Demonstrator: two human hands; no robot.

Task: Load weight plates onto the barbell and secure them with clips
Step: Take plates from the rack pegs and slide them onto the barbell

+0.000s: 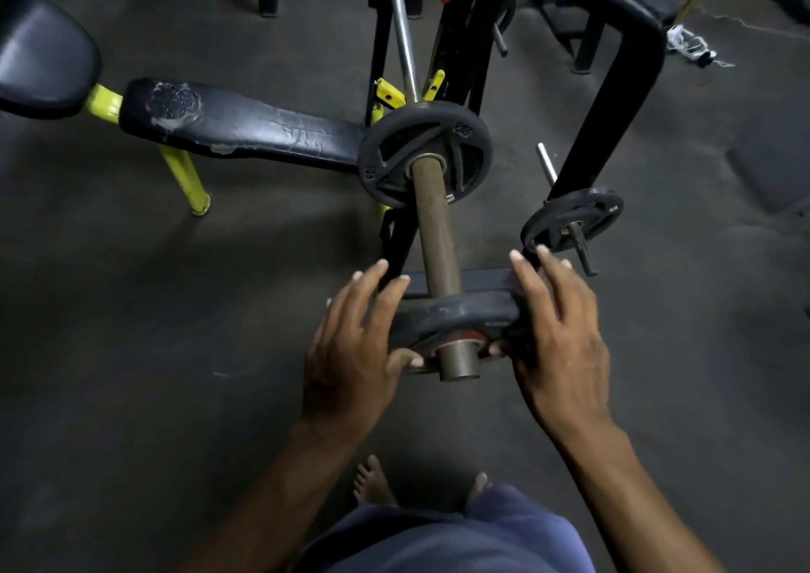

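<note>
The barbell sleeve (pixel 436 226) points toward me, brown and bare along its middle. One black weight plate (pixel 394 152) sits far up the sleeve against the collar. A second black weight plate (pixel 460 312) is threaded onto the near end of the sleeve, seen edge-on. My left hand (pixel 355 349) holds its left rim, thumb on the near face. My right hand (pixel 556 331) holds its right rim, fingers over the top. No clip shows in view.
A worn black bench (pixel 245 128) with yellow legs stands at left. The black rack upright (pixel 613 103) rises at right, with a small plate (pixel 574 217) on a storage peg beside my right hand. My bare feet (pixel 372 480) stand below on the dark floor.
</note>
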